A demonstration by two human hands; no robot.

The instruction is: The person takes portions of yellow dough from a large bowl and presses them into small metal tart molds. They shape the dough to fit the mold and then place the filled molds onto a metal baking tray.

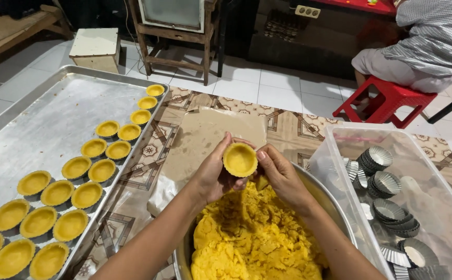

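A: What do the hands hold?
B: The left hand (213,173) and right hand (283,176) pinch a small round tart tin lined with yellow dough (240,159) above the round steel bowl (335,207) of crumbly yellow dough (252,238).
A: Around it?
B: Left, a large metal baking tray (44,119) with rows of filled tart shells (73,196); right, a clear plastic tub (443,212) of empty fluted tins (389,210). A brown paper sheet (205,140) lies between.

one head-worn camera looks steeply down from close above the hands (246,171). it faces forward across the floor mat (288,129). no second view.
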